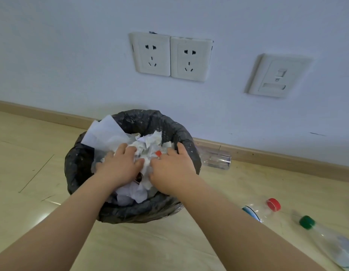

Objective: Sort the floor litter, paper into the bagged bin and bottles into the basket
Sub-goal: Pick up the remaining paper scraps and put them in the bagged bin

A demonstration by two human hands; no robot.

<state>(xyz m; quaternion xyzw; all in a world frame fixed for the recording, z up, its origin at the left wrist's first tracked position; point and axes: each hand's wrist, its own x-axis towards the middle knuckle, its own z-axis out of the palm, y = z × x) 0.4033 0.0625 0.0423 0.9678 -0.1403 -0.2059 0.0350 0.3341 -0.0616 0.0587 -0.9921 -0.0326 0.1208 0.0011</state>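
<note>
A bin lined with a black bag (77, 163) stands on the floor by the wall, heaped with crumpled white paper (148, 145). My left hand (118, 165) and my right hand (171, 169) both press down flat on the paper heap, side by side. A flat white sheet (105, 133) sticks up at the bin's far left rim. Three clear plastic bottles lie on the floor: one behind the bin by the skirting (216, 159), one with a red cap (267, 208), one with a green cap (326, 239). The basket is out of sight.
A white wall with two double sockets (171, 57) and a switch plate (277, 75) rises behind the bin. A wooden skirting board (277, 155) runs along its foot. Pale wood-look floor (32, 173) stretches left of the bin.
</note>
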